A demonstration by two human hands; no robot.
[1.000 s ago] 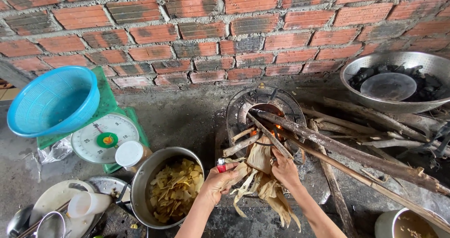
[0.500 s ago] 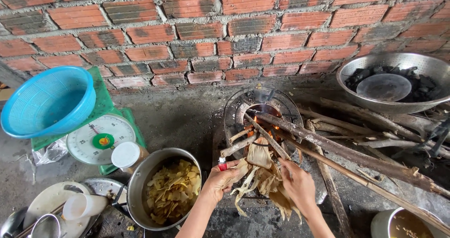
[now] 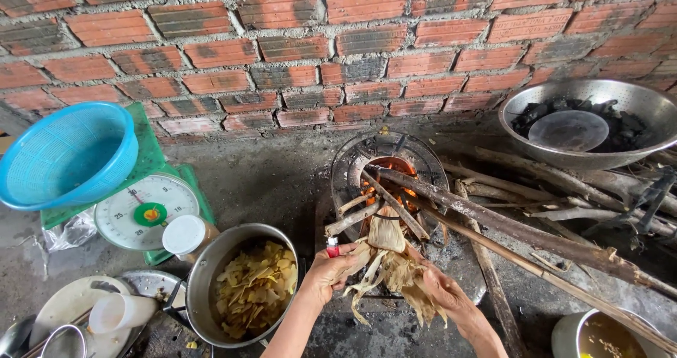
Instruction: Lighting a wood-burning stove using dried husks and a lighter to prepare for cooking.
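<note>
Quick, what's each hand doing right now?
Left hand: closed on a small red lighter, touching the dry husks.
Right hand: closed around the same bundle of dry husks, by the stove.

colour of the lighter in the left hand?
Red body with a silver top, lighter in left hand; head view.

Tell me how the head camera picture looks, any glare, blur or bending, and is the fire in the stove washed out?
Head view: even daylight, soft shadows, sharp focus. Wide-lens bending curves the brick wall rows. The flame in the stove glows orange, not blown out. Mild sheen on the metal bowl rim; left hand and right hand show no motion blur.
</note>
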